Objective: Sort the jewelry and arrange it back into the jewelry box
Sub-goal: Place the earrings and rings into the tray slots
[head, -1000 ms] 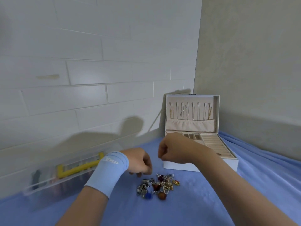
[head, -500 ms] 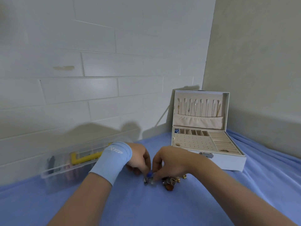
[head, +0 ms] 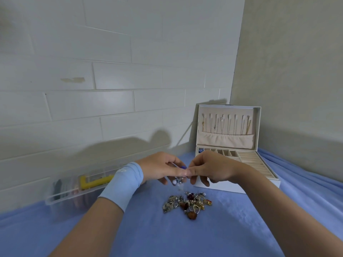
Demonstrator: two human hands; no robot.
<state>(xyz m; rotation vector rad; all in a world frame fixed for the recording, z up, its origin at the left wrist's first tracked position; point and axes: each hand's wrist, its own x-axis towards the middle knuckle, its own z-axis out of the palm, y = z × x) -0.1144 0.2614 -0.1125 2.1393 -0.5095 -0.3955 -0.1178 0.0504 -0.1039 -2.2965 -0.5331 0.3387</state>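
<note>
Left hand [head: 159, 169], blue wristband [head: 124, 182]: thumb and forefinger curled, pinching a small blue-and-white piece [head: 178, 181] at frame centre. Right hand [head: 211, 168]: fingertips pinch the same piece, meeting the left.
Jewelry heap [head: 187, 203]: loose on blue cloth [head: 185, 236], just below the hands.
Jewelry box [head: 241, 189]: open, lid upright, right of centre, behind the right hand.
Clear plastic case [head: 74, 190]: left, against the wall.

White open-lidded jewelry box [head: 226, 140] sits back right on the blue cloth [head: 167, 238]; clear plastic organizer case [head: 74, 191] back left, along the brick wall [head: 111, 108]. Mixed loose jewelry pile [head: 187, 203] lies between them, nearer front. Left hand [head: 159, 169] and right hand [head: 213, 167] meet just above it, pinching a small beaded piece [head: 178, 181].
</note>
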